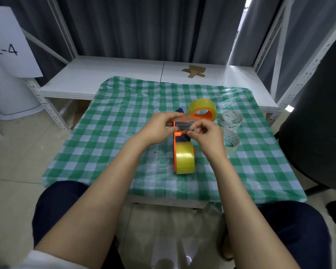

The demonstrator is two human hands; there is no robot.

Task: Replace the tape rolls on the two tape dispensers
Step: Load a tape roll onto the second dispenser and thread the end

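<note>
Both hands pinch the tape end at the head of an orange dispenser (183,150) mid-counter (105,133) — left hand (159,127), right hand (206,133). Second loaded dispenser (203,111) just behind it. Best keep the strip taut and square — creases would stick.

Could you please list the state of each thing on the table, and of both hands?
Near dispenser: lying on the cloth, yellow roll loaded, tape end at the cutter.
Far dispenser: yellow roll loaded, untouched.
Two spent cores: standing on end at right, nearly empty.
Left hand: pinching the cutter end.
Right hand: pinching the tape end.
</note>
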